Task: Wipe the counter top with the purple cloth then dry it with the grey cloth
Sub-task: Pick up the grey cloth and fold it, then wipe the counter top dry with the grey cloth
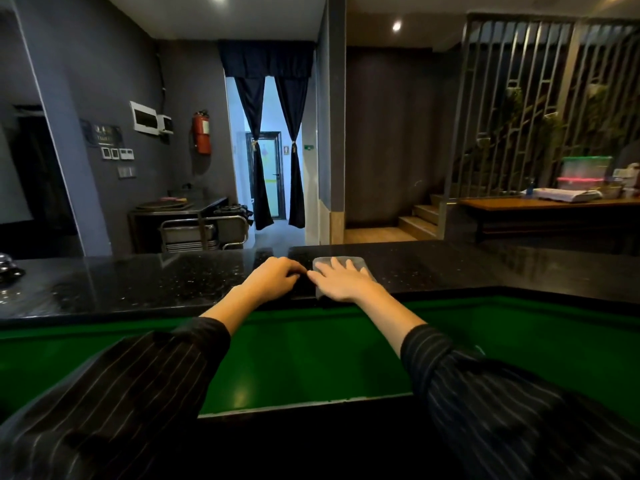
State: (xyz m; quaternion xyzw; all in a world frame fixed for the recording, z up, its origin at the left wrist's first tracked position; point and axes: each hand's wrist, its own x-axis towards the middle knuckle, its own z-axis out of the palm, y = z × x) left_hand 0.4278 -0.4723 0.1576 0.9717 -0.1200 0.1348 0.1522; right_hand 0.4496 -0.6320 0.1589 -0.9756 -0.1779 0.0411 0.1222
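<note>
My right hand presses flat, fingers spread, on the grey cloth mid counter top. My left hand rests loosely curled, empty. The cloth looks soft and light; I'd pinch its far edge.

Dark grey walls are seen in the upper left of the frame, where a red fire extinguisher and a white panel box are mounted. In the upper middle, a bright doorway is framed by dark curtains that are tied back. A metal table and a trolley are placed to its left. At the right, wooden steps, a slatted metal screen and a long wooden table carrying plastic boxes are seen. A ceiling spotlight is lit.
</note>
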